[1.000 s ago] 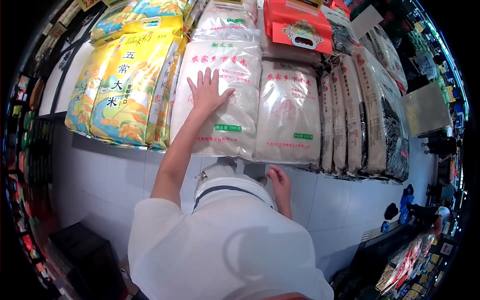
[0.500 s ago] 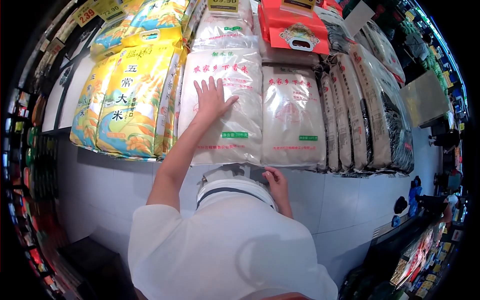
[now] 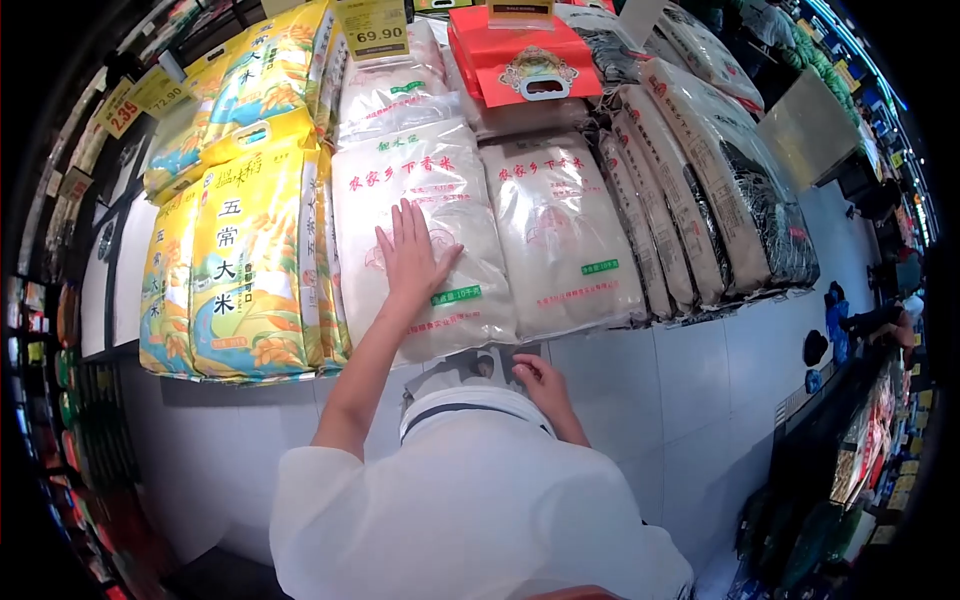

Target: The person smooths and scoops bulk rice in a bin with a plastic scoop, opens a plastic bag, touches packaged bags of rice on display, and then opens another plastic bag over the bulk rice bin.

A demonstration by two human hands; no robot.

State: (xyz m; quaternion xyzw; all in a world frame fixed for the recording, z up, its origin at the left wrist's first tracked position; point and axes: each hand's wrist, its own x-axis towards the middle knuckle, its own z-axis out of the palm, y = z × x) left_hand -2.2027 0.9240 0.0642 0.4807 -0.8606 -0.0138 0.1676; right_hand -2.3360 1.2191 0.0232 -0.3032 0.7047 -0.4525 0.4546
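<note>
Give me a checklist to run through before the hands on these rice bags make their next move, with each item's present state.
1. Left hand on the front white rice bag: ok, palm down, fingers spread.
2. Grip around the bag's edge: not ok, the left hand only rests on its top face.
3. Right hand on the bag: not ok, it is off the front edge, fingers curled.
4. Right hand empty: cannot tell, its palm is hidden.
5. Top face free of other goods: ok, the red handled pack lies farther back.
6. Gap to the neighbouring white bag: not ok, they sit close together.
</note>
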